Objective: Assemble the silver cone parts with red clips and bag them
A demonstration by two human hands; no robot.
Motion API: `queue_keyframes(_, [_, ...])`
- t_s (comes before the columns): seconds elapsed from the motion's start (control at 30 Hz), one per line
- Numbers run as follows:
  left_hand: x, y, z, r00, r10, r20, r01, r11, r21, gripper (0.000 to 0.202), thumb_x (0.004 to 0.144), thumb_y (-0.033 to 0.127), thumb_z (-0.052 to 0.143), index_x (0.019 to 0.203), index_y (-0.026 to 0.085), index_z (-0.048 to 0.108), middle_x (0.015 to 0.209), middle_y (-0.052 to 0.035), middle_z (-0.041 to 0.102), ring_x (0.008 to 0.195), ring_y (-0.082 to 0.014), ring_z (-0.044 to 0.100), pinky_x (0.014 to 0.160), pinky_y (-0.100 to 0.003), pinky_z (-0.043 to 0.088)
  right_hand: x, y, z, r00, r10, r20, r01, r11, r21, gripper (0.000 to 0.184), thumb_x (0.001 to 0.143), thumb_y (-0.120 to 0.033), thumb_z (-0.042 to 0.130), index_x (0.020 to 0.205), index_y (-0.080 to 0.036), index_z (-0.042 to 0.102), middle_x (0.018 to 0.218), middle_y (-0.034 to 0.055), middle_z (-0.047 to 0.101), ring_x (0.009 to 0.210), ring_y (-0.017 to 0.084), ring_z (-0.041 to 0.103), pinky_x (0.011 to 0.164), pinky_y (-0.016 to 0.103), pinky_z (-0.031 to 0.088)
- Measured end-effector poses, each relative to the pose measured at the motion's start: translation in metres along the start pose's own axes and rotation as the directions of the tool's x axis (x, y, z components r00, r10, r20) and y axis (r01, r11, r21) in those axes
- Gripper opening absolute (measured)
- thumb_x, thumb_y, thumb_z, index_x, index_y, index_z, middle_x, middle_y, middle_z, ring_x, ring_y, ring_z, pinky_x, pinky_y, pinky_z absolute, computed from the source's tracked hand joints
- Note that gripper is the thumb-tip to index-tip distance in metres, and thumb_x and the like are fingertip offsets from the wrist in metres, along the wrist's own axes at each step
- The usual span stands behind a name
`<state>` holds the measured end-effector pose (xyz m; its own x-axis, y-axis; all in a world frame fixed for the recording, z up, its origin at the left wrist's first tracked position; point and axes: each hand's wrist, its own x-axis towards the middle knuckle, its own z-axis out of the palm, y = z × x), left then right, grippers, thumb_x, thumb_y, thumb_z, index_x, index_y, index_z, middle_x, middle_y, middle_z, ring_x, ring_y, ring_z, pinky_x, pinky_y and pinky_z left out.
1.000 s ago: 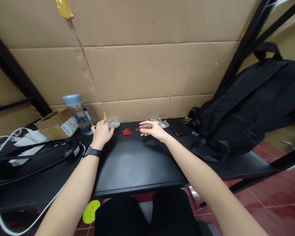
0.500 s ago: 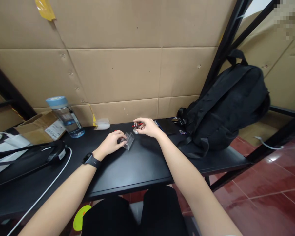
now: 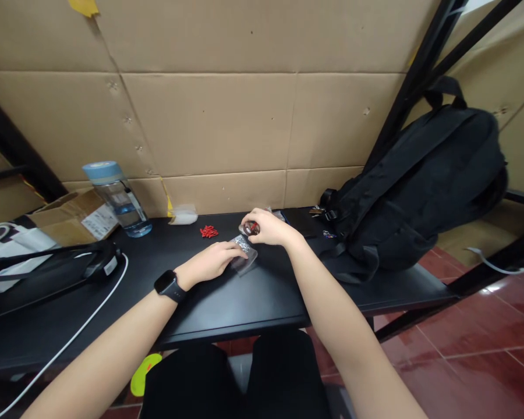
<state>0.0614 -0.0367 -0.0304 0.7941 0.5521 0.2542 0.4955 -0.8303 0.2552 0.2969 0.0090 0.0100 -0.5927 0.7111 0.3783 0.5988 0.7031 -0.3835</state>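
Note:
A small clear plastic bag (image 3: 243, 265) with silvery bits inside lies on the black table. My left hand (image 3: 213, 261), wearing a black watch, holds this bag from its left side, fingers over its upper part. Just beyond the bag, my right hand (image 3: 268, 227) grips a small round shiny object (image 3: 250, 228) between curled fingers. Some red shows in or behind that object; its exact kind is hard to make out. A little pile of small red pieces (image 3: 208, 231) sits beyond my left hand.
At the left stand a blue-lidded water bottle (image 3: 128, 209), a cardboard box (image 3: 76, 218) and a black case (image 3: 70, 270) with a white cable (image 3: 89, 329). A black backpack (image 3: 423, 186) leans at the right, near keys (image 3: 317, 210). Cardboard (image 3: 209, 128) walls the back.
My left hand has moved right with the plastic bag, baring the red pile. My right hand has shifted slightly right and turned over the round object. The view has tilted a little.

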Motion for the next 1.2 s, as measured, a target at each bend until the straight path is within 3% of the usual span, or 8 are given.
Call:
queue_keyframes(0.17, [-0.007, 0.007, -0.008, 0.989, -0.095, 0.115, 0.095, 0.995, 0.004, 0.038, 0.101, 0.036, 0.047, 0.136, 0.040, 0.062, 0.150, -0.0027, 0.054, 0.135, -0.0282, 0.051, 0.113, -0.048, 0.038, -0.009, -0.019, -0.006, 0.961, 0.088, 0.261, -0.069, 0.994, -0.081, 0.037, 0.066, -0.019, 0.082, 0.101, -0.020, 0.072, 0.087, 0.0026, 0.071, 0.077, 0.018, 0.063, 0.068, 0.025, 0.043])
queue_keyframes(0.27, [-0.010, 0.010, -0.011, 0.966, -0.179, 0.188, 0.171, 0.984, 0.057, 0.039, 0.099, 0.046, 0.049, 0.138, 0.048, 0.058, 0.159, -0.0020, 0.044, 0.142, -0.0364, 0.041, 0.112, -0.060, 0.032, -0.012, -0.028, -0.005, 0.925, 0.156, 0.346, -0.129, 0.987, -0.099, 0.034, 0.064, -0.021, 0.084, 0.096, -0.021, 0.072, 0.084, 0.0010, 0.072, 0.072, 0.017, 0.064, 0.062, 0.024, 0.041])
queue_keyframes(0.37, [-0.012, 0.011, -0.012, 0.952, -0.201, 0.231, 0.186, 0.979, 0.087, 0.041, 0.099, 0.048, 0.049, 0.140, 0.050, 0.055, 0.160, -0.0036, 0.042, 0.144, -0.0380, 0.039, 0.111, -0.062, 0.030, -0.012, -0.033, -0.002, 0.891, 0.233, 0.389, -0.183, 0.970, -0.161, 0.032, 0.063, -0.022, 0.085, 0.092, -0.022, 0.072, 0.083, 0.0007, 0.073, 0.070, 0.017, 0.064, 0.060, 0.025, 0.041])
queue_keyframes(0.53, [-0.015, 0.005, -0.009, 0.955, -0.205, 0.215, 0.195, 0.978, 0.068, 0.041, 0.097, 0.051, 0.052, 0.138, 0.050, 0.056, 0.160, -0.0019, 0.041, 0.145, -0.0375, 0.037, 0.113, -0.061, 0.029, -0.012, -0.033, -0.002, 0.869, 0.304, 0.390, -0.227, 0.946, -0.230, 0.030, 0.059, -0.025, 0.089, 0.082, -0.022, 0.070, 0.077, 0.0013, 0.070, 0.067, 0.018, 0.063, 0.057, 0.026, 0.041])
queue_keyframes(0.7, [-0.016, 0.001, -0.007, 0.971, -0.149, 0.188, 0.148, 0.989, 0.016, 0.041, 0.096, 0.051, 0.055, 0.137, 0.049, 0.058, 0.160, -0.0010, 0.042, 0.147, -0.0345, 0.037, 0.114, -0.054, 0.031, -0.008, -0.033, 0.007, 0.876, 0.314, 0.367, -0.223, 0.937, -0.269, 0.030, 0.057, -0.031, 0.092, 0.070, -0.020, 0.067, 0.071, 0.0032, 0.067, 0.064, 0.019, 0.062, 0.053, 0.026, 0.038])
queue_keyframes(0.83, [-0.015, 0.002, -0.009, 0.972, -0.123, 0.198, 0.129, 0.992, -0.013, 0.039, 0.096, 0.047, 0.056, 0.135, 0.046, 0.062, 0.159, -0.0024, 0.043, 0.147, -0.0322, 0.038, 0.115, -0.053, 0.030, -0.005, -0.033, 0.014, 0.921, 0.269, 0.282, -0.213, 0.953, -0.215, 0.030, 0.064, -0.033, 0.089, 0.082, -0.020, 0.069, 0.079, 0.0036, 0.069, 0.068, 0.019, 0.063, 0.056, 0.026, 0.039])
queue_keyframes(1.0, [-0.015, 0.000, -0.010, 0.982, -0.102, 0.160, 0.114, 0.992, -0.063, 0.036, 0.094, 0.041, 0.061, 0.129, 0.045, 0.067, 0.155, 0.0000, 0.049, 0.145, -0.0299, 0.042, 0.114, -0.046, 0.034, -0.004, -0.023, 0.017, 0.929, 0.155, 0.337, -0.126, 0.986, -0.107, 0.036, 0.063, -0.013, 0.087, 0.093, -0.020, 0.070, 0.083, -0.0001, 0.069, 0.071, 0.015, 0.063, 0.058, 0.022, 0.038])
queue_keyframes(1.2, [-0.015, 0.001, -0.013, 0.980, -0.106, 0.168, 0.113, 0.993, -0.032, 0.038, 0.092, 0.039, 0.063, 0.130, 0.045, 0.066, 0.159, 0.0002, 0.044, 0.146, -0.0321, 0.040, 0.115, -0.049, 0.035, 0.002, -0.012, 0.022, 0.966, 0.092, 0.242, -0.042, 0.979, -0.202, 0.039, 0.062, -0.011, 0.087, 0.096, -0.019, 0.069, 0.089, 0.0010, 0.068, 0.077, 0.016, 0.062, 0.064, 0.023, 0.037])
